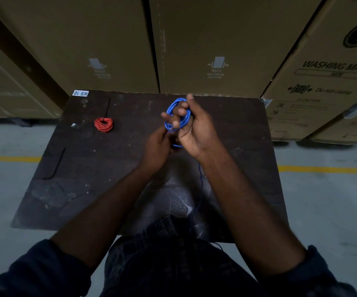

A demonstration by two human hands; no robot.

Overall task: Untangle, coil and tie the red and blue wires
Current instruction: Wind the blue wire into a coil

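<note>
- We see the right hand [196,133] held up over the far middle of the desk [87,179], palm toward the camera, fingers curled.
- The blue wire [169,110] is wound in several loops round those curled fingers. The thumb sticks up at the far side of the loops, against them.
- The left hand [157,146] is just left of the right hand and a bit nearer, touching it. Its fingers are curled and pinch a strand of the blue wire at the near edge of the loops. The fingertips are blurred, so we cannot tell which ones pinch.
- A loose tail of the blue wire drops from under the right hand, runs beside the right forearm to the near edge of the desk and goes over it onto the person's lap.
- The red wire [103,124] lies flat on the desk at far left as a small tight coil, well apart from both hands.
- A thin black strip [108,106] runs from the red wire toward the far edge. We cannot tell if it binds the coil.
- A second black strip [56,166] lies by the left edge of the desk, bent at its near end.
- A small white bit [74,125] lies just left of the red wire.
- A white label [80,93] reading WS-10, upside down, is at the far left corner.
- Tall cardboard boxes [216,39] stand behind the desk. The right one has washing machine print, cut off by the frame edge.
- The grey floor [6,189] has a yellow line [10,159] on both sides of the desk.
- Dark sleeves [33,271] end near the elbows.
</note>
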